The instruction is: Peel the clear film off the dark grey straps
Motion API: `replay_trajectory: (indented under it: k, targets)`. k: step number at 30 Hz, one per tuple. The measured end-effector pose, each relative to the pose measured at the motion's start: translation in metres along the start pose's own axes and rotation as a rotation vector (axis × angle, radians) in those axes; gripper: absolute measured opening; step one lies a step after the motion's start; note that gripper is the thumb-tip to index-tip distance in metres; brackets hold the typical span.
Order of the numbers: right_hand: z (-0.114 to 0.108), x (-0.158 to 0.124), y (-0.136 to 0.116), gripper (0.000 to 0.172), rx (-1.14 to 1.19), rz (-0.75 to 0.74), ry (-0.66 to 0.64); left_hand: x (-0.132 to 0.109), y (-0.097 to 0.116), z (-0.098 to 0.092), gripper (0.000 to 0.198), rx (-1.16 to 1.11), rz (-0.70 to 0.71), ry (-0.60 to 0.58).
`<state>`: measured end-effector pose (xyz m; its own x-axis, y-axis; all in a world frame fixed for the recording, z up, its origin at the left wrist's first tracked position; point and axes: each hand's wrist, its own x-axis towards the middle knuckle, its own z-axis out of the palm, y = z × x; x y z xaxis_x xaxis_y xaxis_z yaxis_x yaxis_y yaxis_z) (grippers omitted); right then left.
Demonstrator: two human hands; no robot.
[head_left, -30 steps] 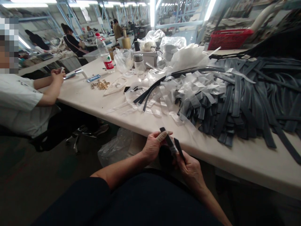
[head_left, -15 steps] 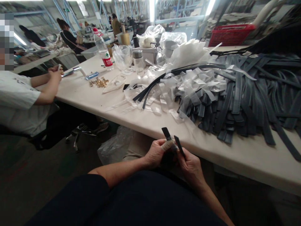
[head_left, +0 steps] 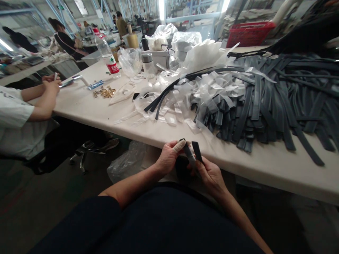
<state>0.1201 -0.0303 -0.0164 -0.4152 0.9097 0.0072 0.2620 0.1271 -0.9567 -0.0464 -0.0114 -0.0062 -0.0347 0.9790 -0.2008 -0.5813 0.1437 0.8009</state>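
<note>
Just off the table's near edge, my left hand (head_left: pixel 169 155) pinches the upper end of a dark strap (head_left: pixel 189 153); its thumb is wrapped in pale tape. My right hand (head_left: pixel 210 173) is closed around the strap's lower part, and a second flat dark end (head_left: pixel 196 151) stands up beside its thumb. Whether both ends belong to one strap I cannot tell. A greyish, semi-clear sheen shows on the strap between my hands. On the table lie a large heap of dark straps (head_left: pixel 278 106) and a pile of clear plastic strips (head_left: pixel 212 86).
A bottle with a red label (head_left: pixel 109 60), a glass jar (head_left: pixel 148 67), eyeglasses (head_left: pixel 167 49) and small brass-coloured pieces (head_left: pixel 107 92) stand or lie on the table (head_left: pixel 90 109). A person in a white shirt (head_left: pixel 21 120) sits at left. A red basket (head_left: pixel 249 33) is at the back.
My left hand has shifted its grip up to the strap's end, its taped thumb now on the tip. My right hand keeps its hold. The camera view has turned slightly right.
</note>
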Motion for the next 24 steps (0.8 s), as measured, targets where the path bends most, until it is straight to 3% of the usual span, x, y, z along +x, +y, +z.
replay_trajectory:
  k: [5,11,24]
  targets:
    - [-0.001,0.012,-0.021,0.039,-0.143,-0.093,0.017,-0.002,0.002,0.014,0.031,-0.049,-0.068,-0.005]
    - [-0.001,0.006,-0.015,0.038,-0.171,-0.085,0.060,0.001,0.009,0.025,0.026,-0.123,-0.022,0.009]
    - [0.007,-0.004,-0.005,0.035,-0.154,-0.070,0.002,0.007,0.026,0.011,0.013,-0.079,0.124,0.094]
